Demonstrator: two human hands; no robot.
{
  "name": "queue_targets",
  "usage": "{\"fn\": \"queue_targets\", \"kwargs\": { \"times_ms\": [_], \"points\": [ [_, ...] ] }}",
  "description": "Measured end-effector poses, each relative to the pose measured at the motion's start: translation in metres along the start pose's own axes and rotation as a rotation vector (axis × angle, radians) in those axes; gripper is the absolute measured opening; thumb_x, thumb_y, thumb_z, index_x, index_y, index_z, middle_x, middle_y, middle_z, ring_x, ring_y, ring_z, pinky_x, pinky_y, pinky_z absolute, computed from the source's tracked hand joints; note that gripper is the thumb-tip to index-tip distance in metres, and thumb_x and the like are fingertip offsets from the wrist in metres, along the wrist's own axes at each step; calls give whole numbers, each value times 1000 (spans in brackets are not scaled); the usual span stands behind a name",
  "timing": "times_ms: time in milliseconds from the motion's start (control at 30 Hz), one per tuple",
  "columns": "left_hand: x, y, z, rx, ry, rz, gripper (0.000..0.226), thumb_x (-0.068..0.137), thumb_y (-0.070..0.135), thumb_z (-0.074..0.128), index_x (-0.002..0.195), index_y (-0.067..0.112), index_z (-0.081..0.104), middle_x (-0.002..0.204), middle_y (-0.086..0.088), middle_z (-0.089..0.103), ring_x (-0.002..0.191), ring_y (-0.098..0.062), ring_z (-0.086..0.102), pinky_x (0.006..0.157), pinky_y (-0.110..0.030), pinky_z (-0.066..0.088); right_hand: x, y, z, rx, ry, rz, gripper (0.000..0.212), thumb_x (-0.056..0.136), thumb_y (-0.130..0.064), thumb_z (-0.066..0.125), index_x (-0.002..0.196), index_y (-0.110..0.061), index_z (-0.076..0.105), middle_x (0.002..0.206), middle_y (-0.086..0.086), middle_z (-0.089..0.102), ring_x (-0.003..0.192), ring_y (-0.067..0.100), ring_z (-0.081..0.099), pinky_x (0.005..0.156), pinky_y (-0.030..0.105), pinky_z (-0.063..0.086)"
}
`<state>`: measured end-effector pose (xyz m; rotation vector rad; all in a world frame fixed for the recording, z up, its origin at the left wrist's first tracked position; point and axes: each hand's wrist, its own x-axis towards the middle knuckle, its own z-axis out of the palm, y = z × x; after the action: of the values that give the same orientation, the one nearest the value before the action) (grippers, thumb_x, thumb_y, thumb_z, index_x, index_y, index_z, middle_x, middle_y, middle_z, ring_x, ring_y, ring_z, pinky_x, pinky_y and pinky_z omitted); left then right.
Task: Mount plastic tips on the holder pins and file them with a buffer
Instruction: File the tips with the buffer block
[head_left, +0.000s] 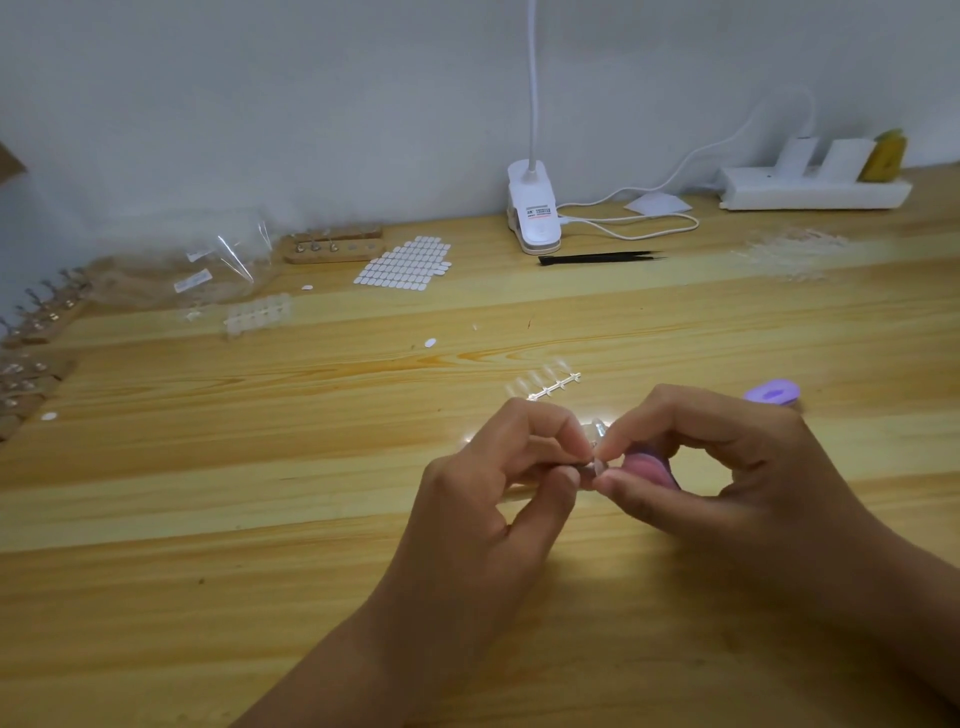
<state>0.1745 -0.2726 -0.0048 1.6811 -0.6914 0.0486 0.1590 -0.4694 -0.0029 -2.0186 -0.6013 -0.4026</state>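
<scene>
Pale wood tabletop (260, 493) against a grey wall. Left hand (493, 499) and right hand (737, 467) meet low over the tabletop at centre-right, fingertips touching. Left fingers (545, 423) are curled, pinching what looks like a holder pin (586, 464), though it is blurry there. Right thumb and forefinger pinch a clear plastic tip (598, 430) at the pin's end, between the two hands. Pink buffer (649, 467) sits inside the curl of the right hand; cannot tell if it is held or lying on the wood. Strip of clear tips (550, 382) lies just beyond the hands, and a purple oval piece (771, 392) is near the right hand's far side. Further back are a sheet of white oval stickers (405, 262), a wooden holder block (332, 248) beside it and clear plastic bags (208, 265) to the left. Black tweezers (597, 257) lie in front of a white clip lamp (535, 213). White power strip (810, 189) sits at the back right by the wall.
</scene>
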Motion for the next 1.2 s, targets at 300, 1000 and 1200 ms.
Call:
{"fn": "queue_targets", "kwargs": {
  "times_ms": [300, 1000, 1200],
  "points": [
    [2, 2, -2, -38, -18, -21, 32, 90, -1, 62, 106, 27, 56, 93, 7, 76, 93, -10, 73, 83, -16, 52, 0, -1, 4, -129, 70, -64, 13, 86, -28, 70, 94, -17, 73, 76, -10, 60, 68, 13, 58, 64, 21, 47],
    [6, 7, -11, 33, -22, 44, 31, 68, 24, 86, 93, 12, 72, 93, 4, 72, 91, -19, 70, 73, -25, 55, 7, -6, -9, 574, 21, 255, 33, 74, -49, 83, 85, -20, 74, 66, -2, 66, 54, 4, 57, 54, 14, 48],
    [3, 8, 3, -126, -74, -47, 29, 69, 18, 86, 94, 20, 71, 87, 2, 74, 78, -11, 69, 74, -23, 54, 6, -16, 8, 576, 222, 205, 27, 78, -40, 77, 77, -18, 63, 58, -2, 64, 50, 6, 59, 51, 16, 48]
  ]
}}
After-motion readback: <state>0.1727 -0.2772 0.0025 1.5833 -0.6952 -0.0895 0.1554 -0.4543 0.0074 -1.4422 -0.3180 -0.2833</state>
